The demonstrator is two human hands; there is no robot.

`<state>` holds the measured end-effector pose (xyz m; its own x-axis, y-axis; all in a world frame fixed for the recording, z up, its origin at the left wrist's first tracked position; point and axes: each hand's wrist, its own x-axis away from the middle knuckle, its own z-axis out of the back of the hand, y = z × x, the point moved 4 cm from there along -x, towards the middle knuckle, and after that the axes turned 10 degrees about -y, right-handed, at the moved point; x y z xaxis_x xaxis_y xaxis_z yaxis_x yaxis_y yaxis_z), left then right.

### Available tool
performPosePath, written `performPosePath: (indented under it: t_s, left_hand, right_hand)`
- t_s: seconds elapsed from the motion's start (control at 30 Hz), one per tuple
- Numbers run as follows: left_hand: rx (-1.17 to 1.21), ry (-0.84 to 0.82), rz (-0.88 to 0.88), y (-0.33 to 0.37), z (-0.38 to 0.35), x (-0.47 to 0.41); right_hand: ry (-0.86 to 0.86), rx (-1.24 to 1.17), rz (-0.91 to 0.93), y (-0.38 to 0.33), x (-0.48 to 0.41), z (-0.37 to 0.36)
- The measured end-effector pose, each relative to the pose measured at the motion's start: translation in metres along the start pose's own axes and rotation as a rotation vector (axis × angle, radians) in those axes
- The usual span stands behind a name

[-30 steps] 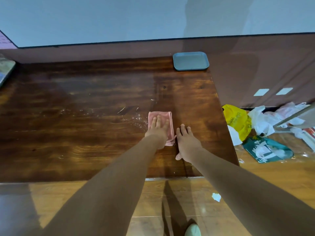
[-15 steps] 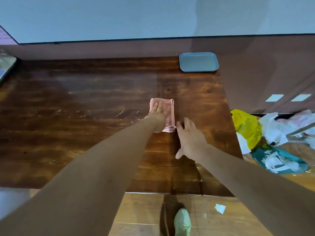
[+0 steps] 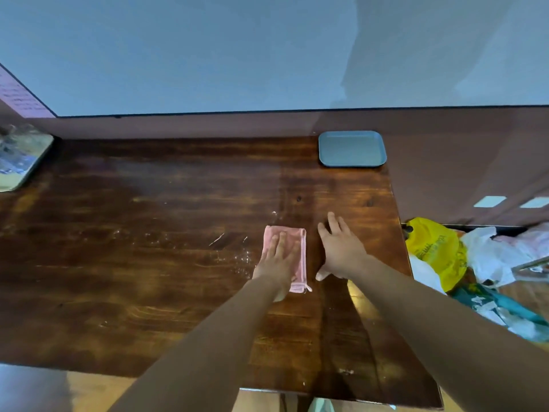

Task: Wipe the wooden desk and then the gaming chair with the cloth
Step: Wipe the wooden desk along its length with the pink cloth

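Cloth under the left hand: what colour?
Pink, plain, no pattern. The cloth shows in the head view, the only one, under the left hand.

A pale blue-grey wall [image 3: 208, 49] is rising behind the dark wooden bench [image 3: 133, 278]. A glossy maroon band [image 3: 208, 126] is running along its foot, reflecting two pale light patches [image 3: 489, 201]. A polished wooden floor [image 3: 98, 391] is showing below, with plastic bags [image 3: 487, 257] lying heaped at right.

Dark brown wooden table [image 3: 148, 263] with streaked grain; folded pink cloth [image 3: 300, 248]; grey-blue square tray [image 3: 352, 148]; yellow plastic bag [image 3: 433, 251] with dark print; white bags [image 3: 490, 257]; pale blue wall [image 3: 208, 55].
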<state>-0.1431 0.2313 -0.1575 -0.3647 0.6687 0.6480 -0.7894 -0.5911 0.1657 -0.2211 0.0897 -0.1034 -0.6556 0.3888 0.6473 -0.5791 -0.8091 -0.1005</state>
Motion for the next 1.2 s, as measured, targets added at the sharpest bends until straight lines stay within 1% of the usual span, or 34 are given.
performPosePath:
  t_s: [0.1, 0.3, 0.4, 0.5, 0.63, 0.67, 0.73, 0.83, 1.03, 1.1, 1.2]
  left_hand:
    - [0.023, -0.010, 0.017, -0.008, 0.020, -0.023]
    - [0.046, 0.013, 0.020, -0.021, 0.076, -0.073]
    - [0.047, 0.026, 0.038, -0.019, 0.072, -0.063]
    - [0.030, 0.012, 0.040, -0.011, 0.048, -0.041]
    - [0.024, 0.000, 0.038, -0.008, 0.040, -0.032]
    - [0.019, -0.004, 0.031, -0.009, 0.043, -0.036]
    - [0.027, -0.016, 0.031, -0.012, 0.053, -0.048]
    - [0.030, 0.004, 0.078, -0.021, 0.084, -0.083]
    - [0.004, -0.008, 0.057, -0.036, 0.155, -0.146]
    - [0.011, 0.012, 0.060, -0.035, 0.158, -0.147]
    - [0.011, 0.036, 0.069, -0.027, 0.140, -0.129]
  right_hand:
    - [-0.083, 0.075, 0.056, -0.004, -0.021, 0.002]
    - [-0.064, 0.108, 0.016, 0.002, -0.038, -0.012]
    - [-0.083, 0.143, 0.016, -0.003, -0.033, -0.007]
    - [-0.115, 0.146, 0.019, -0.007, -0.028, 0.003]
    - [-0.012, 0.070, 0.029, -0.005, -0.035, 0.029]
    - [-0.002, 0.060, 0.039, -0.003, -0.040, 0.033]
    - [-0.050, 0.083, 0.070, -0.001, -0.051, 0.033]
    - [-0.103, 0.068, 0.059, 0.003, -0.066, 0.021]
    - [-0.060, 0.083, 0.048, 0.002, -0.078, 0.014]
    - [-0.060, 0.079, 0.049, 0.002, -0.077, 0.015]
    - [-0.075, 0.083, 0.061, 0.002, -0.071, 0.020]
